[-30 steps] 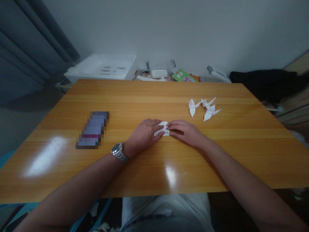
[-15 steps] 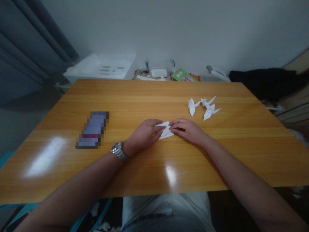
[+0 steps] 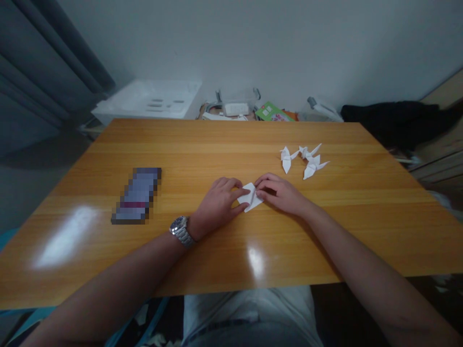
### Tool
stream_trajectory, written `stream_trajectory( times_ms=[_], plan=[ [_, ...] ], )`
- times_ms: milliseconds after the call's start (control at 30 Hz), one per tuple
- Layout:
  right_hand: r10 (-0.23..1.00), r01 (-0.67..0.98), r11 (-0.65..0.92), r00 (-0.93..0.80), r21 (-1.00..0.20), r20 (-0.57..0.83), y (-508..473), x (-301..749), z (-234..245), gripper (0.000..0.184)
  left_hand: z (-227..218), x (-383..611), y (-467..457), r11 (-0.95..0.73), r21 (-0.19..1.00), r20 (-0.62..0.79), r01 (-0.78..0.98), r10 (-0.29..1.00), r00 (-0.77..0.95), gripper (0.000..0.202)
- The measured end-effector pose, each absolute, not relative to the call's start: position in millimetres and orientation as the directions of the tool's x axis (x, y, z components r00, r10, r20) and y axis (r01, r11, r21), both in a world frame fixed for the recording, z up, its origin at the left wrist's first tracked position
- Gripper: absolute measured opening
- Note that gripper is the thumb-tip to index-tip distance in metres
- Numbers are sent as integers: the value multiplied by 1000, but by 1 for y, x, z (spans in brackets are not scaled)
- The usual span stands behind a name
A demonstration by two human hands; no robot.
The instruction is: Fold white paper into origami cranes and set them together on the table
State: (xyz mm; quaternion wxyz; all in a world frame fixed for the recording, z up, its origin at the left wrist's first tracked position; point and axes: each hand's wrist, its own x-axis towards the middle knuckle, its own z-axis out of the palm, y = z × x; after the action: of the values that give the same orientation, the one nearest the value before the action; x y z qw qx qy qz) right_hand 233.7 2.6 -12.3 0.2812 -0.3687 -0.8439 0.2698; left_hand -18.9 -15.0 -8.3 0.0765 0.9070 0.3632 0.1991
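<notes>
A small white piece of folded paper (image 3: 249, 193) lies on the wooden table between my two hands. My left hand (image 3: 221, 201), with a metal watch (image 3: 181, 229) on its wrist, has its fingertips on the paper's left side, the thumb at its lower edge. From the other side, my right hand (image 3: 280, 193) pinches the paper's right part between thumb and fingers. A crease runs down the paper near the right fingertips. Behind the right hand stand three white paper cranes (image 3: 286, 160), two of them close together.
A pixelated phone-like slab (image 3: 137, 195) lies on the left of the table (image 3: 202, 265). Beyond the far edge are a white plastic tray (image 3: 144, 99), a green booklet (image 3: 271, 112) and dark cloth (image 3: 398, 118). A grey curtain (image 3: 39, 62) hangs at left.
The folded paper has turned slightly and shifted a little toward me. My left fingers have spread, with the thumb lower on the paper. The right hand stays at its right side.
</notes>
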Motion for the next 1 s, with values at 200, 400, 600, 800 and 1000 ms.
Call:
stream_trajectory(
  times_ms=[200,400,600,800,1000],
  plan=[
    [810,504,557,-507,-661,295,4,230,-19,8,-11,-14,-19,-706,327,309,628,708,635,33],
    [845,536,517,-446,-667,297,5,228,-26,9,-7,-23,-14,-729,390,262,562,673,691,37],
    [863,577,500,-397,-646,313,3,225,-27,8,0,-39,-9,-859,288,216,422,488,846,38],
    [872,606,487,-378,-629,312,-1,221,-23,8,2,-37,-12,-874,260,222,412,469,855,38],
    [874,624,485,-367,-613,317,-2,221,-22,9,-1,-36,-13,-868,272,215,416,476,853,39]
  ],
)
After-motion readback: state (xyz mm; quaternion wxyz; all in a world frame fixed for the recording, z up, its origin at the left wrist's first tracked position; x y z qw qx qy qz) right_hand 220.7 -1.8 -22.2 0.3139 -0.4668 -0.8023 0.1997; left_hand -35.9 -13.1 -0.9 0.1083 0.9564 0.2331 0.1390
